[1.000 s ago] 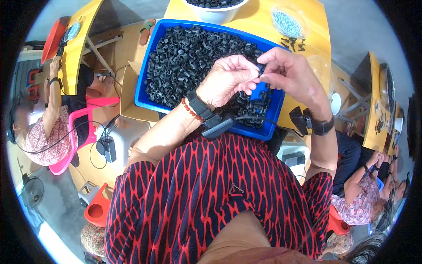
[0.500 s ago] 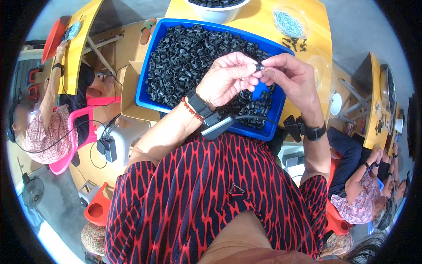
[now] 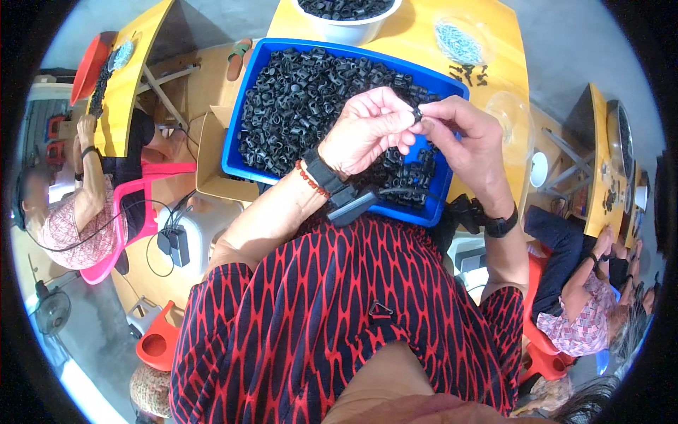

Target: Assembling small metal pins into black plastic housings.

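Observation:
Between my two hands, above the right part of a blue bin, is a small black plastic part [image 3: 417, 113]. My left hand [image 3: 367, 131] pinches it from the left with thumb and forefinger, the other fingers curled. From the right, the thumb and forefinger of my right hand [image 3: 462, 134] close on the same part; the fingertips hide most of it. Below lies the blue bin [image 3: 272, 46], filled with many short black tubular plastic parts [image 3: 311, 92], heaped higher at the left than at the right.
A white bowl [image 3: 346, 32] of black parts stands behind the bin. On the yellow table [image 3: 417, 18] are a clear dish of light blue pieces [image 3: 459, 41], several loose black pieces [image 3: 470, 74] and a clear round lid [image 3: 510, 116]. A cardboard box [image 3: 212, 159] adjoins the bin. Co-workers sit at both sides.
My hands stay together on the small black part, with a slight turn of the fingers. The view has shifted a little. The co-worker at left has drawn a hand nearer along their table.

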Action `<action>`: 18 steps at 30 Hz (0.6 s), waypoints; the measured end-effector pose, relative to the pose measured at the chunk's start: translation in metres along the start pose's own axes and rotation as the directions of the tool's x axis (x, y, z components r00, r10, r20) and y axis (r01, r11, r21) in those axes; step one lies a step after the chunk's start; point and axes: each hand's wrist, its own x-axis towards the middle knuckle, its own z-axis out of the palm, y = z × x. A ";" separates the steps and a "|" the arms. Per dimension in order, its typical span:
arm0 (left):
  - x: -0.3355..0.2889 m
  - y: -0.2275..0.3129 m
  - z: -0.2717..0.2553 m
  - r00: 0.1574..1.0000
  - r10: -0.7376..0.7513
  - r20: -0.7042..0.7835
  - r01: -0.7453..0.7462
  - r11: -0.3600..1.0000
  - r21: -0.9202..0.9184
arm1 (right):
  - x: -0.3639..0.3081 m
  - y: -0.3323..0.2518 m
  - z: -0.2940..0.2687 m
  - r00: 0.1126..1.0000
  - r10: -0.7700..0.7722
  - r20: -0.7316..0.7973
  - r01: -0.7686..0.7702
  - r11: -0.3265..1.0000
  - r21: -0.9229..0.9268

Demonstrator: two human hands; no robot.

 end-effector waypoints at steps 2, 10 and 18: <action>-0.001 0.001 0.001 1.000 -0.001 0.005 0.000 1.000 0.032 | 0.000 -0.002 -0.001 0.997 0.073 0.015 -0.074 0.994 0.083; -0.005 0.003 0.007 1.000 0.000 0.028 -0.003 0.995 0.100 | 0.000 -0.015 -0.008 0.989 0.140 0.055 -0.144 0.985 0.092; -0.015 0.015 0.011 0.998 -0.043 0.034 0.045 0.996 -0.079 | 0.009 -0.026 -0.003 0.950 -0.294 0.102 0.311 0.901 -0.303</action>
